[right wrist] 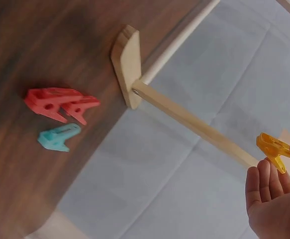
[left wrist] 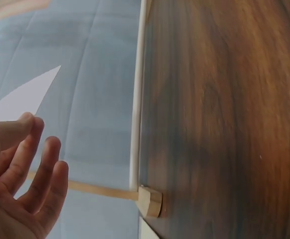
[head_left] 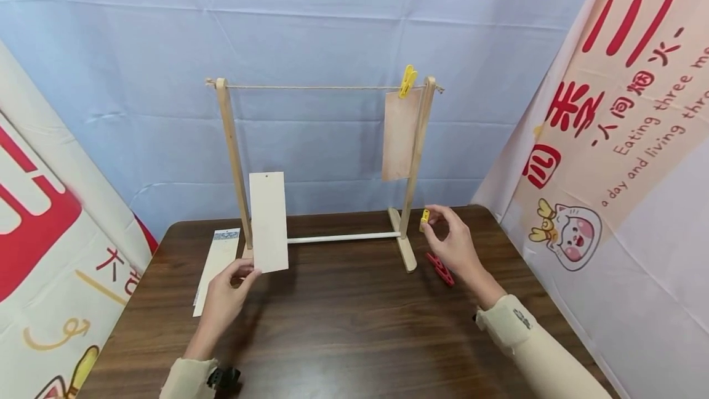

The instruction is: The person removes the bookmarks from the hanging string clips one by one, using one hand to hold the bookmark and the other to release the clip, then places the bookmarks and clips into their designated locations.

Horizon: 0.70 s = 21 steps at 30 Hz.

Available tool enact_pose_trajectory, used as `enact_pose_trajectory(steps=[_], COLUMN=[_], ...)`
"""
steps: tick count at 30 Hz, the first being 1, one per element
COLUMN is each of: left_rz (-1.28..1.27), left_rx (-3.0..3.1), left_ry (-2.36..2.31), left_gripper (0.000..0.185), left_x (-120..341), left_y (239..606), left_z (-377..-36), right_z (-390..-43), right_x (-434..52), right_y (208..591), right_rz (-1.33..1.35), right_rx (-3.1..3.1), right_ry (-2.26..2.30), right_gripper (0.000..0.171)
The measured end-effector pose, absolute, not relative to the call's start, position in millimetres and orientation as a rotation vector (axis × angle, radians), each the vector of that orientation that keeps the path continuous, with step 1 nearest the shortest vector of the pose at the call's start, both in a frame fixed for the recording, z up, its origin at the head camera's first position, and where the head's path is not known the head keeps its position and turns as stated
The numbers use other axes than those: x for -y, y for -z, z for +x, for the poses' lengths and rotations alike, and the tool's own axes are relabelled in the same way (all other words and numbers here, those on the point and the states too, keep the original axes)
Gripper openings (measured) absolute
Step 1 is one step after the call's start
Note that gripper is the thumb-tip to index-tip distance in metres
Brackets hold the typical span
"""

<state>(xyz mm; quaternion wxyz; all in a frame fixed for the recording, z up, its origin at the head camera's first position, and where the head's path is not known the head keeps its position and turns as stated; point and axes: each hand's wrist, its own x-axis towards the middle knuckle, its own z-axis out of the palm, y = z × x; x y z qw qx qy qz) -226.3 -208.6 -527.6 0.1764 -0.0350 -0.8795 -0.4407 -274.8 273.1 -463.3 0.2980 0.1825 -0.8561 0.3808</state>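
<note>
My left hand (head_left: 226, 293) pinches the lower left corner of a pale rectangular card (head_left: 269, 223) with a small hole at its top. It holds the card upright in front of the left post of a wooden rack (head_left: 412, 165). In the left wrist view thumb and forefinger grip the card (left wrist: 28, 97). Beyond the rack's right foot, my right hand (head_left: 451, 242) pinches a yellow clothespin (right wrist: 273, 148) between thumb and fingers. Another yellow clothespin (head_left: 408, 80) clips a brownish card (head_left: 401, 134) to the string (head_left: 310, 87) at the right end.
More pale cards (head_left: 218, 266), one with a blue patterned end, lie on the dark wooden table (head_left: 343, 337) at left. Red clothespins (right wrist: 60, 103) and a teal clothespin (right wrist: 58, 137) lie right of the rack. A white rod (head_left: 343, 238) joins the rack's feet. Blue cloth (head_left: 310, 29) hangs behind.
</note>
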Motion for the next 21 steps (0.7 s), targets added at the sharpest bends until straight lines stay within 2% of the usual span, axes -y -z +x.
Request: enact_pose_trajectory(steps=[21], left_rz=[-0.008], left_rx=[2.575], left_ry=[1.103], left_gripper=[0.018], left_x=[250], left_y=[536], left_z=[-204], right_z=[-261], right_x=[-290], right_y=[499], right_rz=[0.348], right_rx=[2.324], right_ry=[-1.03], right_gripper=[0.036])
